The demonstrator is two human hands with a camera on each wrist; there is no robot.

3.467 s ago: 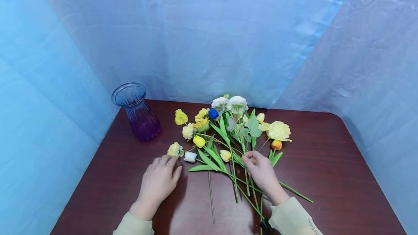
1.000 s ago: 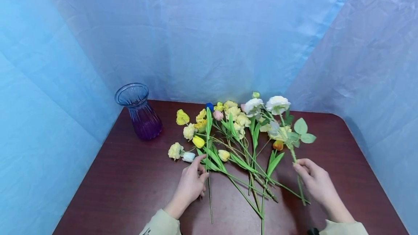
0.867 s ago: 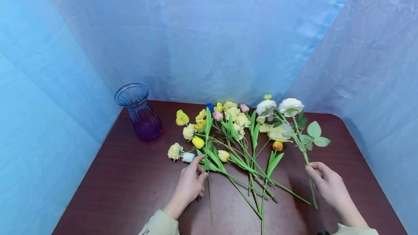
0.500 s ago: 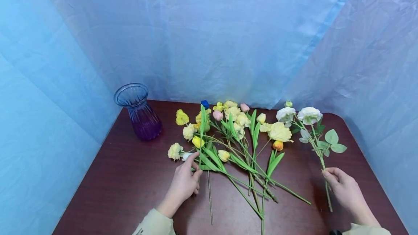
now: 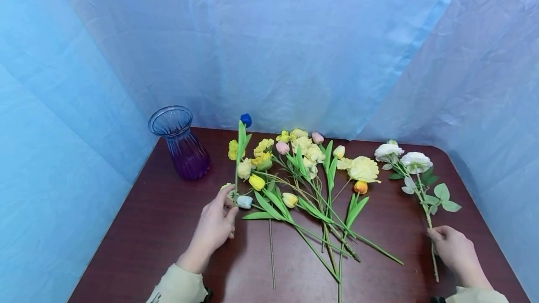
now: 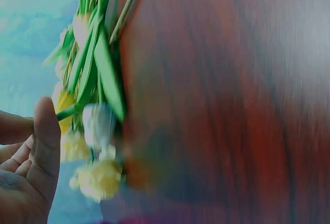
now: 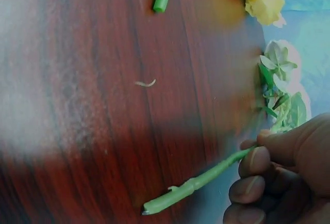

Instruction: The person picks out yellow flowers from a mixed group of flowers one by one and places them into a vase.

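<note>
The blue-bud stem (image 5: 240, 153) is pinched by the left hand (image 5: 212, 228) and held upright at the middle left of the frame. The white rose stem (image 5: 421, 186) is gripped by the right hand's (image 5: 456, 251) curled fingers at the lower right.

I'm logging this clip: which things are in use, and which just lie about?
In use:
left hand gripping blue-bud stem
right hand holding white-flower stem

Lying about:
flower pile
purple vase
table
</note>
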